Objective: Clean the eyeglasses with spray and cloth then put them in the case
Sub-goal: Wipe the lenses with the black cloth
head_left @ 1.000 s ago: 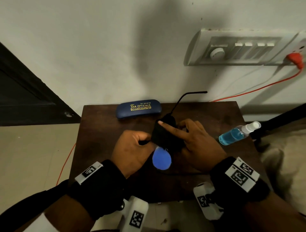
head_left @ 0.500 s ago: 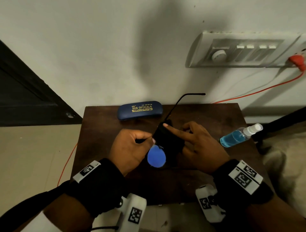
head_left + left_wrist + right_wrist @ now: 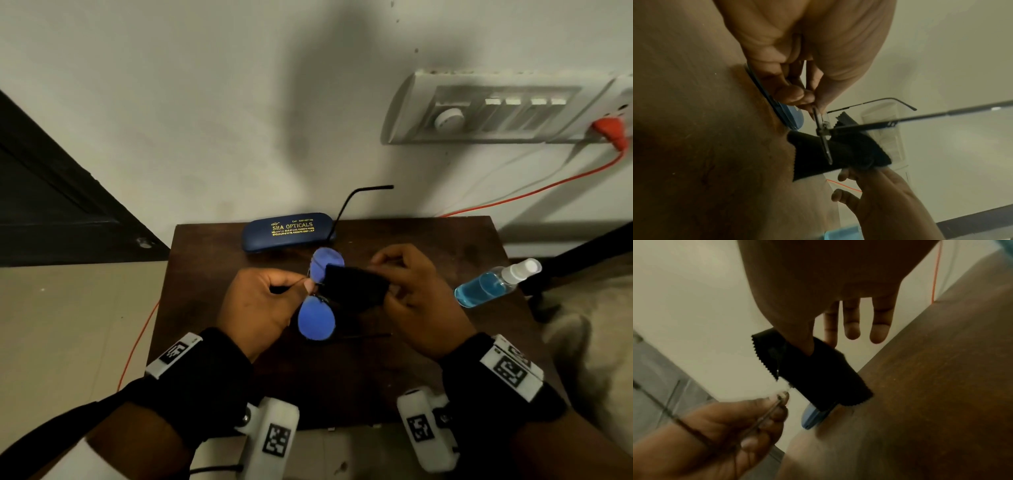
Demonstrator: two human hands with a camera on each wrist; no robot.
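The eyeglasses (image 3: 317,323), thin black frame with lenses that glint blue, hang above the dark wooden table (image 3: 342,383). My left hand (image 3: 263,301) pinches them at the bridge between thumb and forefinger; the frame (image 3: 823,129) shows edge-on in the left wrist view. My right hand (image 3: 414,294) pinches a black cloth (image 3: 354,287) whose free end lies across the far lens. The cloth (image 3: 813,374) has a zigzag edge, and the other right fingers hang straight. One temple arm sticks up toward the wall. The shut blue case (image 3: 287,231) lies at the table's back edge.
A spray bottle (image 3: 493,284) of blue liquid lies on its side at the table's right edge. A switchboard (image 3: 496,113) with an orange plug and cable is on the wall. Tiled floor lies to the left, a pale fabric heap to the right.
My right forefinger no longer presses the cloth on the far lens; the hand has drawn back right with the cloth, uncovering part of that lens. The glasses turned slightly in my left hand.
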